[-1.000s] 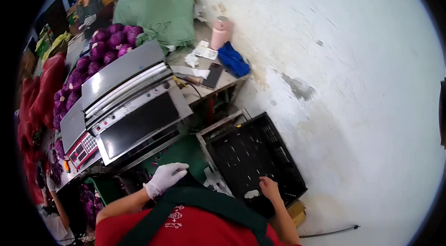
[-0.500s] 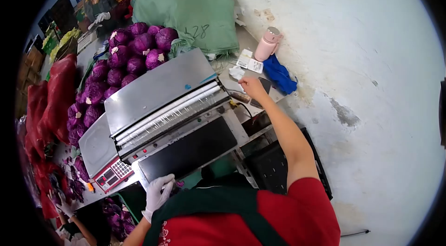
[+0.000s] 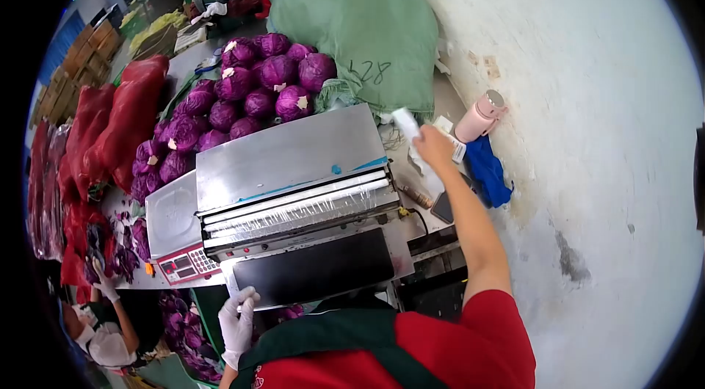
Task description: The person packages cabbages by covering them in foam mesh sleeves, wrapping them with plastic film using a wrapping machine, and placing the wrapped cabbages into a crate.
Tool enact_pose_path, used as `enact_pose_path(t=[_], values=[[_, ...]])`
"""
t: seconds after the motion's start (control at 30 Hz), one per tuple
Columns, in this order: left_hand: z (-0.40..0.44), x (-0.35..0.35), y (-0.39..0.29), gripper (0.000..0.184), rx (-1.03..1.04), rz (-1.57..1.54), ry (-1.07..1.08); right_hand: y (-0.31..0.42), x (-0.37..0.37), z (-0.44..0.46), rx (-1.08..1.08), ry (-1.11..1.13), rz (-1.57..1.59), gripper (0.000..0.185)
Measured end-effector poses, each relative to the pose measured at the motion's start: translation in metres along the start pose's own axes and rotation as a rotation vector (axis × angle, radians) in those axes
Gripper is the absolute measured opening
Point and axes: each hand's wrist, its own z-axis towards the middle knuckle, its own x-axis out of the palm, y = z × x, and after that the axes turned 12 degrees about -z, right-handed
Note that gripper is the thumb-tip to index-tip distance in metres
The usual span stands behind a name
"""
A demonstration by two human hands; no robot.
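Note:
My right hand (image 3: pixel 435 148), bare, is closed on a limp white piece like a glove (image 3: pixel 405 123), held over the table to the right of the film wrapping machine (image 3: pixel 294 158). Part of it hangs below the hand. My left hand (image 3: pixel 237 324) wears a white glove, its fingers curled together at the front left corner of the machine's black plate (image 3: pixel 314 268). What those fingers hold, if anything, is hidden. A roll of clear film (image 3: pixel 297 216) lies across the machine.
Purple cabbages (image 3: pixel 258 103) are piled behind a scale (image 3: pixel 183 265). A green sack (image 3: pixel 360 29), pink flask (image 3: pixel 481 116), blue cloth (image 3: pixel 487 171) and phone (image 3: pixel 443 208) lie along the wall. Red net bags (image 3: pixel 136 121) are at left. Two co-workers are at far left and back.
My right hand has picked up the white piece from the table and lifted it. My left hand remains by the machine's front edge. The head view has shifted.

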Motion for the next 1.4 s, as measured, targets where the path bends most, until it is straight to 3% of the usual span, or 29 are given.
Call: enact_pose_path(t=[0.03,0.1,0.17,0.23,0.27,0.3,0.37,0.43,0.5,0.57,0.63,0.67,0.7,0.73,0.8,0.83,0.9,1.03,1.13,1.17,1.27,1.33,1.37,1.4], values=[[0.005,0.005,-0.003,0.022,0.060,0.021,0.007,-0.006,-0.023,0.003,-0.022,-0.124,0.014,0.019],[0.016,0.023,-0.030,0.019,-0.017,0.031,0.008,-0.001,-0.080,-0.004,-0.074,-0.166,0.117,0.021],[0.035,0.048,-0.061,0.017,0.197,0.220,0.071,0.014,-0.127,-0.023,-0.147,-0.188,0.227,0.022],[0.050,0.084,-0.088,0.016,0.300,0.036,0.005,0.042,-0.164,-0.053,-0.239,0.046,0.589,0.024],[0.060,0.096,-0.092,0.022,0.191,-0.111,0.005,0.058,-0.181,-0.070,-0.288,0.169,0.582,0.021],[0.068,0.115,-0.099,0.034,0.323,-0.308,0.019,0.073,-0.194,-0.087,-0.335,0.291,0.572,0.018],[0.069,0.139,-0.130,0.044,0.431,-0.398,0.070,0.104,-0.212,-0.117,-0.412,0.388,0.574,0.020],[0.068,0.148,-0.124,0.045,0.363,-0.530,0.215,0.121,-0.203,-0.140,-0.549,0.416,0.578,0.023],[0.061,0.139,-0.106,0.027,0.299,-0.285,0.214,0.138,-0.202,-0.169,-0.660,0.369,0.509,0.023],[0.048,0.116,-0.087,0.018,0.179,-0.538,0.192,0.145,-0.192,-0.193,-0.684,0.545,0.621,0.023],[0.044,0.089,-0.076,0.022,0.157,-0.577,0.145,0.139,-0.183,-0.203,-0.610,0.563,0.798,0.022],[0.047,0.070,-0.066,0.026,0.179,-0.661,0.203,0.128,-0.177,-0.203,-0.383,0.666,0.842,0.025],[0.051,0.053,-0.057,0.032,0.204,-0.748,0.257,0.116,-0.167,-0.199,-0.228,0.591,0.892,0.023],[0.050,0.042,-0.056,0.038,0.159,-0.825,0.206,0.092,-0.152,-0.192,-0.208,0.392,0.736,0.022],[0.049,0.022,-0.054,0.052,0.075,-0.908,0.117,0.047,-0.121,-0.169,0.002,0.271,0.578,0.024],[0.051,0.018,-0.051,0.049,0.066,-0.933,0.067,0.024,-0.099,-0.155,0.092,0.245,0.503,0.023],[0.057,-0.005,-0.030,0.043,0.062,-0.942,0.154,0.001,-0.068,-0.130,0.121,0.139,0.364,0.021],[0.049,0.011,-0.037,0.036,0.096,-0.895,-0.003,-0.015,0.017,-0.066,-0.032,-0.022,0.234,0.021],[0.052,0.031,-0.049,0.036,0.095,-0.860,-0.157,0.000,0.045,-0.045,0.036,-0.014,0.031,0.023],[0.060,0.019,-0.041,0.037,0.196,-0.852,0.079,0.001,0.054,-0.040,0.064,0.003,-0.071,0.025],[0.092,0.055,-0.102,0.040,0.181,-0.633,-0.417,-0.017,0.083,-0.022,0.091,-0.008,-0.108,0.018],[0.126,0.071,-0.142,0.039,0.469,-0.412,-0.484,-0.028,0.075,-0.016,0.114,-0.012,0.004,0.012],[0.153,0.075,-0.154,0.038,0.516,-0.458,-0.538,-0.033,0.058,-0.016,0.109,-0.011,0.007,0.012],[0.184,0.071,-0.164,0.037,0.566,-0.508,-0.596,-0.035,0.037,-0.017,0.118,-0.016,0.345,0.011]])
